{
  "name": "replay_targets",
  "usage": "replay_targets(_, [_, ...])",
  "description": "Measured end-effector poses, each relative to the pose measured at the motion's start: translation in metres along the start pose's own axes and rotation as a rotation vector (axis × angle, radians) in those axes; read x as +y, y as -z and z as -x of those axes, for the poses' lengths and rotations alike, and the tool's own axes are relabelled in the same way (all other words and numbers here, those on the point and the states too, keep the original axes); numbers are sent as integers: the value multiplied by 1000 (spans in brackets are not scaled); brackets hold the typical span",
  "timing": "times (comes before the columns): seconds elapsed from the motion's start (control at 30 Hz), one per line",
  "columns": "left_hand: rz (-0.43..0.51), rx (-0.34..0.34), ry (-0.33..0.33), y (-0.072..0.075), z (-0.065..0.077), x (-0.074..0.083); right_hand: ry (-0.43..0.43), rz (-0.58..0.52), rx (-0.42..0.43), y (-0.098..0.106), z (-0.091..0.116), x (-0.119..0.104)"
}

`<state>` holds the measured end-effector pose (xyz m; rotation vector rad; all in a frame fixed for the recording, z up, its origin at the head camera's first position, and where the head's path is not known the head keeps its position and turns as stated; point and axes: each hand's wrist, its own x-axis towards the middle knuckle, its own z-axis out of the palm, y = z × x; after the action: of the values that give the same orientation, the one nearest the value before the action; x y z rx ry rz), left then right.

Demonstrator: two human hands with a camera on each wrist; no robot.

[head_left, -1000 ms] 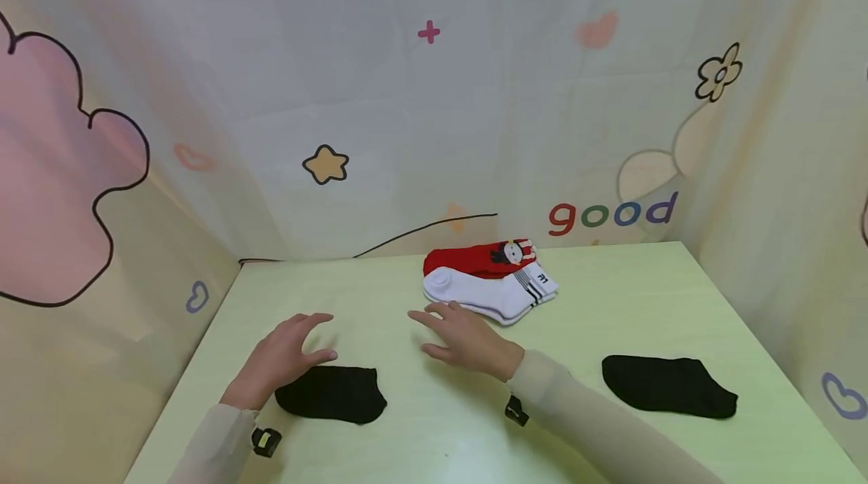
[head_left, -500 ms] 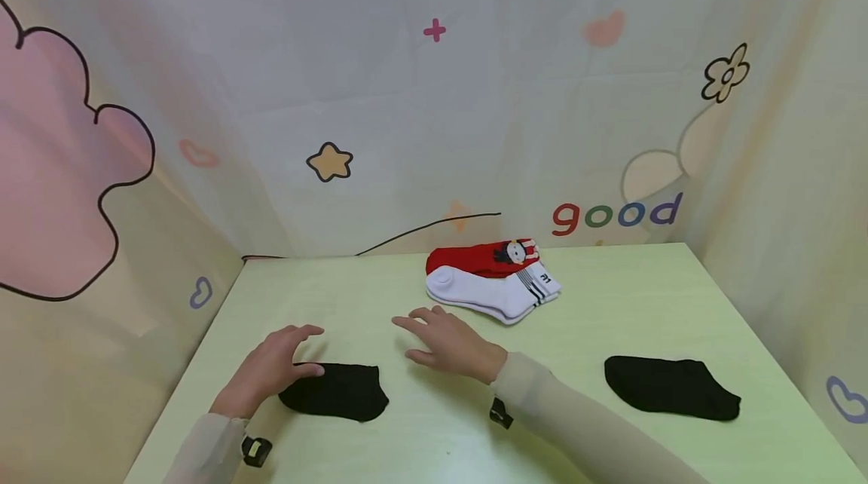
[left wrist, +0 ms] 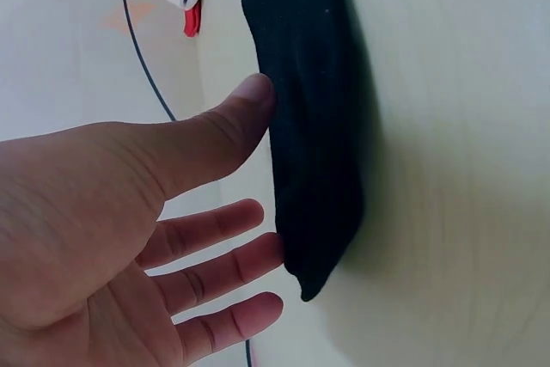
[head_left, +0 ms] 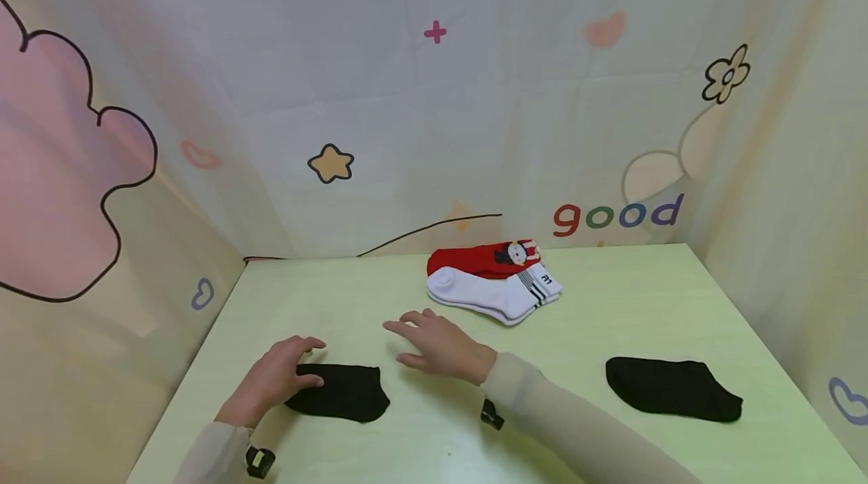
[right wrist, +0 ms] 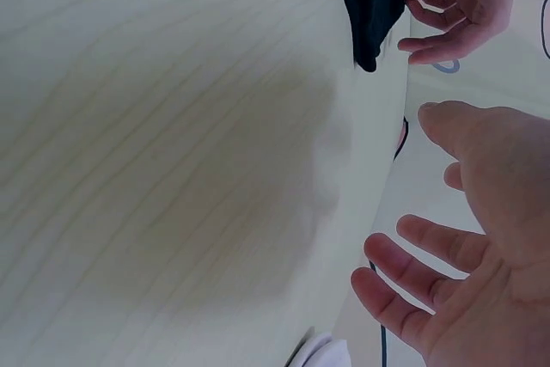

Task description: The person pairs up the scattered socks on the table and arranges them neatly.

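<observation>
A black ankle sock [head_left: 346, 393] lies flat at the left of the table. My left hand [head_left: 274, 375] is over its toe end, thumb and fingers apart; in the left wrist view the thumb tip overlaps the edge of the black sock [left wrist: 314, 126]. My right hand [head_left: 441, 348] hovers to the right of that sock with fingers spread and nothing in it. Farther back lie a white pair of socks with dark stripes [head_left: 475, 294] and, behind it, red socks with a cartoon figure [head_left: 468, 261]. Another black sock [head_left: 671, 387] rests at the right.
The pale green table [head_left: 556, 408] ends at a printed cloth backdrop [head_left: 407, 107] behind and on both sides. The red and white socks lie close to the table's back edge.
My left hand has come down and lower over the left black sock. My right hand has moved left towards it. The socks lie as before.
</observation>
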<state>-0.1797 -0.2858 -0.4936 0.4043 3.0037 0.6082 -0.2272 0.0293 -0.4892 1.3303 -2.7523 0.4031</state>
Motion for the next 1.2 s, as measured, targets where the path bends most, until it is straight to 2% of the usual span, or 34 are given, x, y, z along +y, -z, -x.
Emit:
replay_targets(0.67, [-19,30,-7,-12,3,-5,44,6,-64,-13,-14,-24])
replay_targets(0.97, [-21,31,-1,-11,4,-3,73,37,-106,-20,-17,-34])
replay_targets(1.2, [-31,49,-9,-10,6,-3,77,15,-151,-26,-19,-37])
